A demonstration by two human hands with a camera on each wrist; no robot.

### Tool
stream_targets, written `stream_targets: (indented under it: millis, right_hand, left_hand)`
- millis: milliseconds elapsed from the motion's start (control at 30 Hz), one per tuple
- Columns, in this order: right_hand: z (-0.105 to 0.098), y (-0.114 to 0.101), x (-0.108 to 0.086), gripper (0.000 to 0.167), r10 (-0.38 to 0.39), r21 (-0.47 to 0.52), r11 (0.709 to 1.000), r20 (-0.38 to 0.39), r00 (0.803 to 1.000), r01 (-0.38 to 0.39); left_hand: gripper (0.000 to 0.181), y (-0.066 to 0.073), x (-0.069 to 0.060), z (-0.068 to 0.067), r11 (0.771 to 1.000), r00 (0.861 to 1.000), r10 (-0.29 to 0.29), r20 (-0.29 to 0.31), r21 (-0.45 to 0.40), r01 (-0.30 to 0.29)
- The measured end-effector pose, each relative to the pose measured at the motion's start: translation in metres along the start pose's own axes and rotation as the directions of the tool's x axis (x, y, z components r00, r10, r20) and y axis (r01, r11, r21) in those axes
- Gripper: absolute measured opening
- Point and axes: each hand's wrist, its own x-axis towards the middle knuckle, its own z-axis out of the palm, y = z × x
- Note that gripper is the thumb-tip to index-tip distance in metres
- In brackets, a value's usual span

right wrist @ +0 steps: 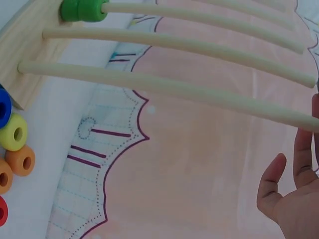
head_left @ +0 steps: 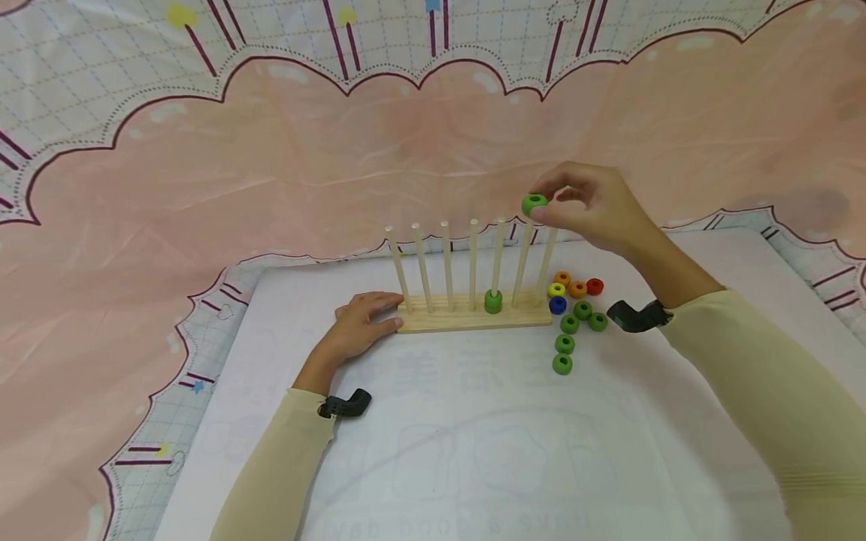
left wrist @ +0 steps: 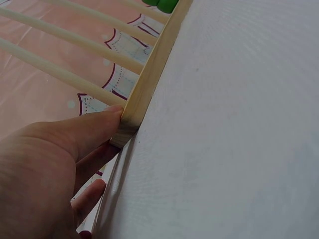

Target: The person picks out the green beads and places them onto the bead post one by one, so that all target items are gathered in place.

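A wooden peg rack (head_left: 449,319) with several upright pegs stands on the white tabletop. Its left end is held by my left hand (head_left: 361,323); in the left wrist view the thumb (left wrist: 94,127) lies against the corner of the base. My right hand (head_left: 595,207) pinches a green bead (head_left: 533,203) at the top of the second peg from the right. Whether the peg has entered its hole cannot be told. Stacked green beads (right wrist: 83,9) sit at the foot of the third peg from the right. In the right wrist view, the pinched bead is out of sight.
Right of the rack lie several loose green beads (head_left: 564,344), a blue bead (head_left: 558,304), a yellow bead (head_left: 556,290), two orange beads (head_left: 578,289) and a red bead (head_left: 594,286). A pink patterned cloth (head_left: 406,150) hangs behind the white tabletop (head_left: 440,428).
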Motion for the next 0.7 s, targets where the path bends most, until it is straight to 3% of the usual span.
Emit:
stream_targets:
  millis: [700]
  right_hand:
    - [0.022,0.0,0.014,0.024,-0.009,-0.002,1.0,0.053,0.999,0.01]
  left_hand:
    - [0.051,0.0,0.001,0.0,1.0,1.0,0.004,-0.003,0.008,-0.004]
